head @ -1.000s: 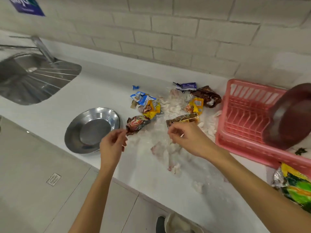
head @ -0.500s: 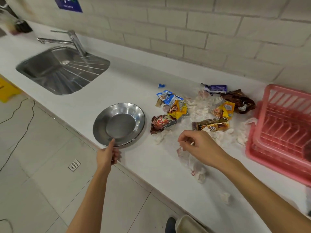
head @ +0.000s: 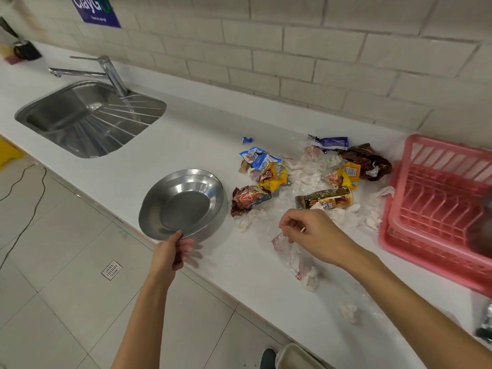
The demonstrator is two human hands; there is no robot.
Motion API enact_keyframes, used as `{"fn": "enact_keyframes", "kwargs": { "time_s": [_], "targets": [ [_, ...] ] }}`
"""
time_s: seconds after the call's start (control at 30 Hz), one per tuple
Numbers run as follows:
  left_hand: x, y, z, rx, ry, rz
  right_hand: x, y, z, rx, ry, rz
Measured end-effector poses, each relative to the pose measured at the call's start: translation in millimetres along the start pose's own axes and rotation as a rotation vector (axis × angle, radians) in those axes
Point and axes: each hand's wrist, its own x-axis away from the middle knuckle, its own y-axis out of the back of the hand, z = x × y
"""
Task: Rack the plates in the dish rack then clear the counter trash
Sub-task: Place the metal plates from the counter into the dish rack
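Left hand (head: 170, 255) pinches steel plate (head: 183, 203) rim — wall sign (head: 97, 9) reads "ClayGo".

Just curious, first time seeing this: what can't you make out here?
Head view, pink dish rack: dark blurred shape inside, cut by the right edge.
White sliver pinched by the right hand: too small to name.
Metal plate gripped by the left hand: one or two stacked, unclear.

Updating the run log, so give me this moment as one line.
step: rack plates | left hand: grips metal plate rim | right hand: above trash | dish rack: far right
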Motion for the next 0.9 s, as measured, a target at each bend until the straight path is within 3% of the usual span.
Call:
{"fn": "enact_keyframes", "kwargs": {
  "time_s": [0.13, 0.3, 0.67, 0.9],
  "targets": [
    [15, -12, -5, 0.139, -0.144, -0.013, -5, -3, 0, -0.073, -0.039, 0.000],
    [39, -20, -8, 0.131, -0.253, 0.045, -14, -11, 1, -0.279, -0.101, -0.016],
    [119, -73, -16, -0.039, -0.390, 0.412, -15, 23, -16, -0.721, -0.349, -0.289],
    [138, -118, -13, -0.113, -0.374, 0.669, 18, 64, -26, -0.894, -0.362, -0.422]
  ]
}}
